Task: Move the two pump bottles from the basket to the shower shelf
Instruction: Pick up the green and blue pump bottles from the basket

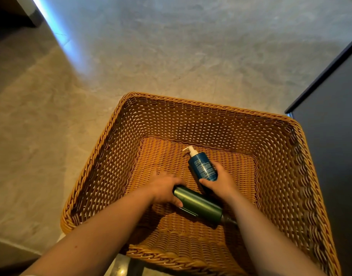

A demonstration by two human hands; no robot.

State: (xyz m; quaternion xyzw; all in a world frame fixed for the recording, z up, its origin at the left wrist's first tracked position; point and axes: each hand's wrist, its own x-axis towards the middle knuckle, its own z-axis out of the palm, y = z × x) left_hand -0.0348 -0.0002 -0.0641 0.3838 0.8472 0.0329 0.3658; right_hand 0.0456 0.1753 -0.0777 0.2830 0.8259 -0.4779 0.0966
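Observation:
A large brown wicker basket (143, 120) stands on the floor below me. On its woven bottom lie two pump bottles. The blue bottle (202, 166) with a white pump points away from me, and my right hand (219, 182) is wrapped around its lower end. The green bottle (201, 206) lies on its side across the near part of the basket, its pump end pointing right and partly hidden under my right forearm. My left hand (165, 190) grips the green bottle's base end. No shower shelf is in view.
Grey stone-look floor (171, 56) surrounds the basket, with a bright strip of light at the upper left. A dark panel or cabinet side (334, 116) rises close to the basket's right rim. A dark edge sits at the top left corner.

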